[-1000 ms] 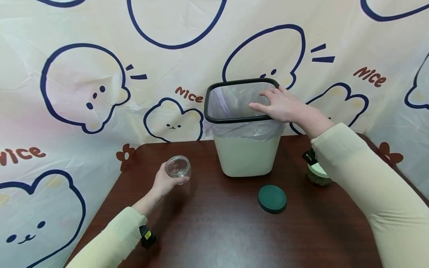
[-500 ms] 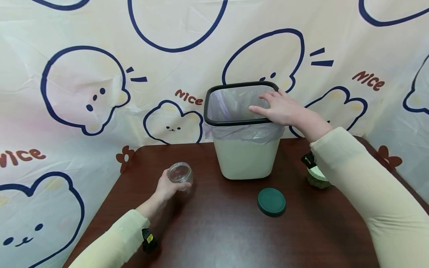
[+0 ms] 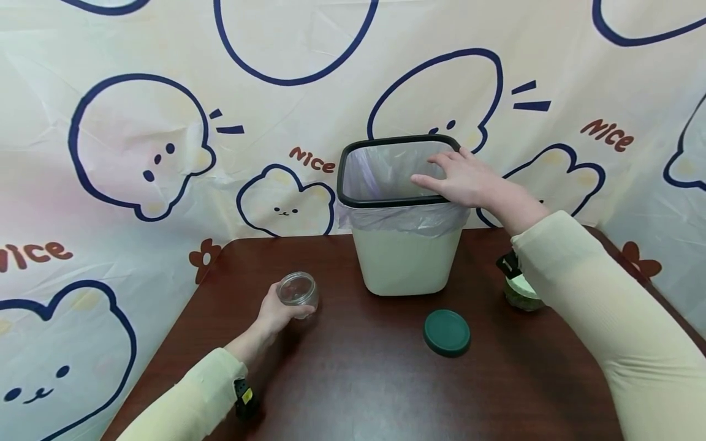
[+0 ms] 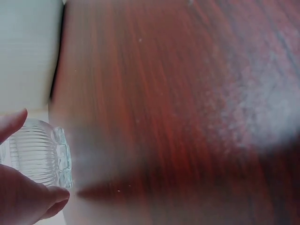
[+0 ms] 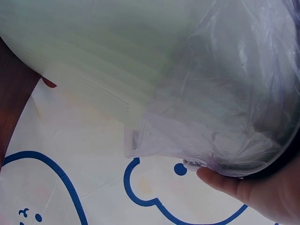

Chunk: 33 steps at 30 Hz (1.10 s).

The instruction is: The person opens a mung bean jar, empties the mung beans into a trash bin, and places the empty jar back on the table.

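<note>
The left hand (image 3: 276,311) grips a clear glass jar (image 3: 307,300) with no lid on, thumb on its near side. Ribbed glass shows between thumb and fingers of the left hand (image 4: 23,194) in the left wrist view. On the right rim of a pale green bin (image 3: 405,260) rests the right hand (image 3: 469,179), its thumb and a finger spread over the opening. In the right wrist view, one finger of the right hand (image 5: 262,190) lies outside the plastic liner (image 5: 201,112), below the dark rim. Whether the jar touches the table cannot be told.
A dark green lid (image 3: 447,331) lies on the brown table (image 3: 364,380) in front of the bin. A small round green-topped container (image 3: 521,294) sits under the right forearm, partly hidden. Behind everything hangs a patterned cloth (image 3: 309,37).
My left hand has brought the jar slightly lower and nearer to me. The right hand stays at the bin rim; the whole view has shifted a little.
</note>
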### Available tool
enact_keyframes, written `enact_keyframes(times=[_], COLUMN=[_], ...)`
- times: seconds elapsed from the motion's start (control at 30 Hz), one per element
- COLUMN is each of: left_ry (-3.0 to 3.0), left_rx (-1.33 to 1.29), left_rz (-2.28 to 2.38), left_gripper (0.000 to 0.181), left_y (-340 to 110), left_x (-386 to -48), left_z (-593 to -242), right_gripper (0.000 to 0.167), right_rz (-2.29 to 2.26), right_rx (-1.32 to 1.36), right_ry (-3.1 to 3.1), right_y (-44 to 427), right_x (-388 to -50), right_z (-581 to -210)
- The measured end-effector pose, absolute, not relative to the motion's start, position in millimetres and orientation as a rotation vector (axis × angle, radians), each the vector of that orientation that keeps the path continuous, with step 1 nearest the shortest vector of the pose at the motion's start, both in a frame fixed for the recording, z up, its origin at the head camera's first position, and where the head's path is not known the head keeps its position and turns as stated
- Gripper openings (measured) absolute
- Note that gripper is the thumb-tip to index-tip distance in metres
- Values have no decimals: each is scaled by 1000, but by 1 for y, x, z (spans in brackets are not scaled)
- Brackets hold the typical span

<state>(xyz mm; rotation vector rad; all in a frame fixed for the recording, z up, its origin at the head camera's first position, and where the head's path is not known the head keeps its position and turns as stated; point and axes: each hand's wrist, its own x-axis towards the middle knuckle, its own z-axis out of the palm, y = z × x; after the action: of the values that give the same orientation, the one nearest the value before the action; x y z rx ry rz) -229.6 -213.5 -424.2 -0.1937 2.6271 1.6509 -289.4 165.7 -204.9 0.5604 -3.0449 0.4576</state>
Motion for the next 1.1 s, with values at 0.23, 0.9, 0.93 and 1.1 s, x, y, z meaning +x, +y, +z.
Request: enact_keyframes(times=[0.23, 0.9, 0.93, 1.1], left_ry=[2628, 2797, 2811, 2908], left_rx=[-177, -101, -86, -10], left_rz=[1682, 1463, 1441, 1325], left_gripper=[86, 102, 103, 108], left_y=[-216, -213, -214, -215], left_x=[-228, -224, -225, -225], left_z=[-427, -423, -423, -410], right_gripper=[85, 84, 84, 84], right_rz=[461, 419, 420, 419], right_rx=[555, 572, 572, 571], right_ry=[-3049, -3036, -3035, -3026], right_y=[165, 165, 166, 166], right_x=[-290, -288, -289, -290], right_z=[-205, -204, -205, -205])
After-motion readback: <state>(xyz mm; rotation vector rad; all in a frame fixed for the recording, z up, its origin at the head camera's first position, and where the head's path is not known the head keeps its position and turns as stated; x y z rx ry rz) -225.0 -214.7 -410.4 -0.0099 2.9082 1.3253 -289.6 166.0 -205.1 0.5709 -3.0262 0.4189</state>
